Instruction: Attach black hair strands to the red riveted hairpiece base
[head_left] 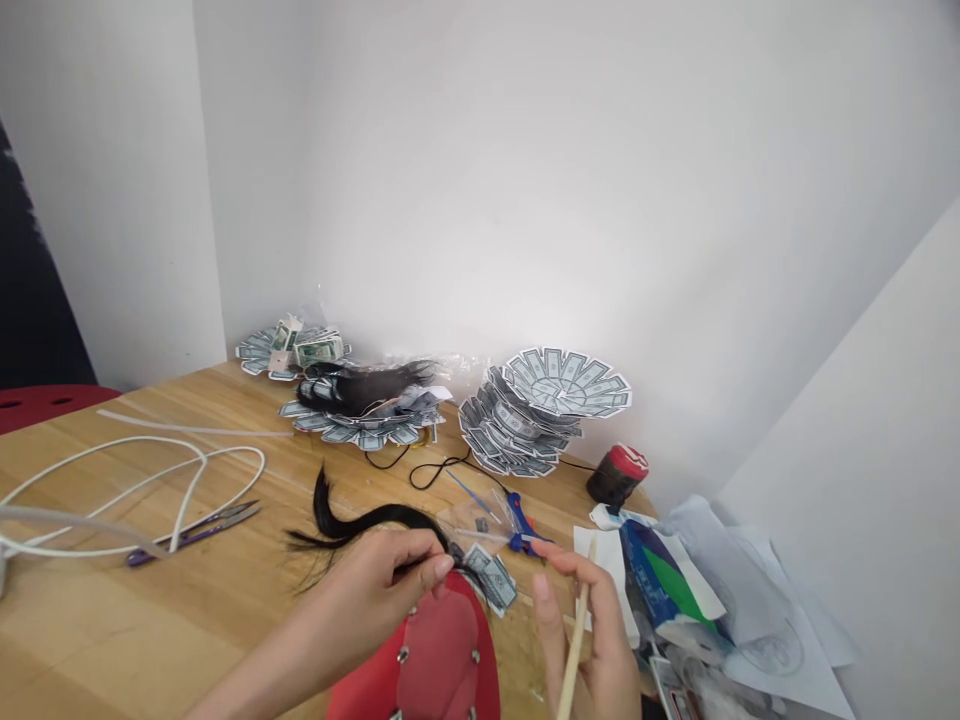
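Note:
My left hand point(401, 580) is in a pinch at the end of a lock of black hair point(375, 518), just above a red piece with metal studs point(442, 650). The hair curves away to the left across the wooden table. To the right, my right hand point(592, 620) has thumb and forefinger apart while a thin wooden stick point(576, 650) is held against its other fingers. Small printed banknote cutouts point(493, 578) lie between the hands. Behind them is a blue tool with a black cord, apparently a glue gun point(517, 522).
Stacked banknote-print fans point(525, 410) stand near the wall, beside another fan with black hair point(360, 390) on it. Purple-handled snips point(195, 533) and white cable point(112, 455) lie at left. A black-and-red container point(619, 475), papers point(780, 610) and packaging crowd the right.

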